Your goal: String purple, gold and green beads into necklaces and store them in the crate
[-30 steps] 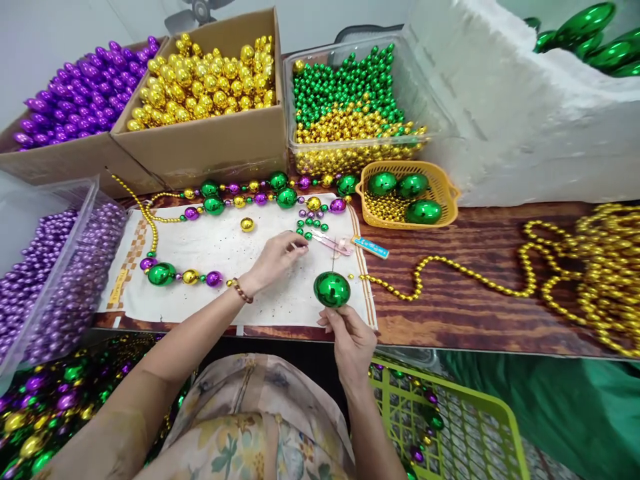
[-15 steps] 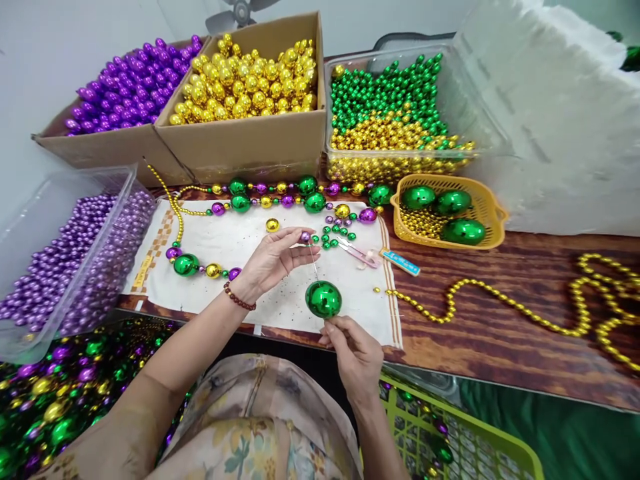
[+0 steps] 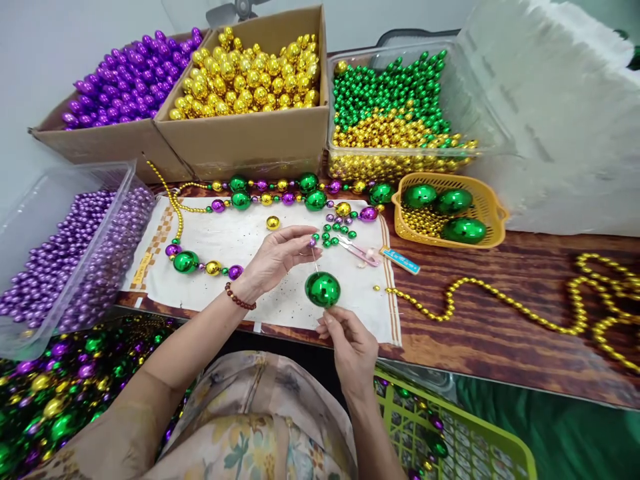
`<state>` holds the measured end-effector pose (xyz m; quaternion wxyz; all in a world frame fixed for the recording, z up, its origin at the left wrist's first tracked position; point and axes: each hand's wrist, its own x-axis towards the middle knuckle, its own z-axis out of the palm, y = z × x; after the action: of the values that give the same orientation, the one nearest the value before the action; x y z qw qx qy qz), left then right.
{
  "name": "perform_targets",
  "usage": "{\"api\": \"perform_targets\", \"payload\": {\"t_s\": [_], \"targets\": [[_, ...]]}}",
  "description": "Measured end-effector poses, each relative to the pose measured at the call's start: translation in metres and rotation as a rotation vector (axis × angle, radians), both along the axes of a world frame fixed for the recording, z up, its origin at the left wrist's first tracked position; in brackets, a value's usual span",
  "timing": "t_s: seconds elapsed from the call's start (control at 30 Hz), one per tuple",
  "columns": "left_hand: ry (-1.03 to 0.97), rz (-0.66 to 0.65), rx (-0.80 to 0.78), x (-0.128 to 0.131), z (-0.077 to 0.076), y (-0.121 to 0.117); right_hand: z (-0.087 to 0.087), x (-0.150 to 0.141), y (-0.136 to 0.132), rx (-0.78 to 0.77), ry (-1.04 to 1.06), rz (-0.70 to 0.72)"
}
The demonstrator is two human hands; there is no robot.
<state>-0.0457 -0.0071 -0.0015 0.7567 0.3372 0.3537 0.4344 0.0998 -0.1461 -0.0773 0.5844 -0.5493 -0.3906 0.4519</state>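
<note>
A large green bead [image 3: 323,289] stands above the fingertips of my right hand [image 3: 354,343], which pinches at its lower end. From the bead's top a thin needle or wire [image 3: 315,261] rises toward my left hand [image 3: 284,257]. The left fingertips are closed on a small purple bead [image 3: 313,241] at the tip of that wire. Several small green beads [image 3: 334,230] lie on the white cloth [image 3: 210,243], just beyond the left fingertips. A single gold bead [image 3: 273,223] is behind the left hand. Strung multicoloured beads [image 3: 213,267] lie left of my wrist.
Boxes of purple beads [image 3: 133,80] and gold beads [image 3: 250,80] stand at the back, beside a clear bin [image 3: 395,157]. An orange basket [image 3: 400,227], small snips [image 3: 360,252] and a gold bead chain [image 3: 480,285] are to the right. A purple-bead bin [image 3: 117,227] is left.
My left hand has picked up a small purple bead from the cloth and brought it onto the wire tip above the green bead. My right hand keeps its pinch. The view has shifted right.
</note>
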Motion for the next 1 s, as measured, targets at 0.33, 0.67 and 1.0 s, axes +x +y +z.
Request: {"api": "perform_targets", "payload": {"t_s": [0.33, 0.67, 1.0], "targets": [[0.086, 0.052, -0.008, 0.043, -0.015, -0.027, 0.010, -0.010, 0.020, -0.028, 0.093, -0.003], [0.649, -0.608, 0.540, 0.042, -0.004, -0.019, 0.030, 0.054, 0.055, 0.156, 0.327, -0.390], [0.902, -0.838, 0.774, 0.009, -0.002, -0.006, 0.029, 0.040, 0.046, 0.019, 0.368, -0.241]]}}
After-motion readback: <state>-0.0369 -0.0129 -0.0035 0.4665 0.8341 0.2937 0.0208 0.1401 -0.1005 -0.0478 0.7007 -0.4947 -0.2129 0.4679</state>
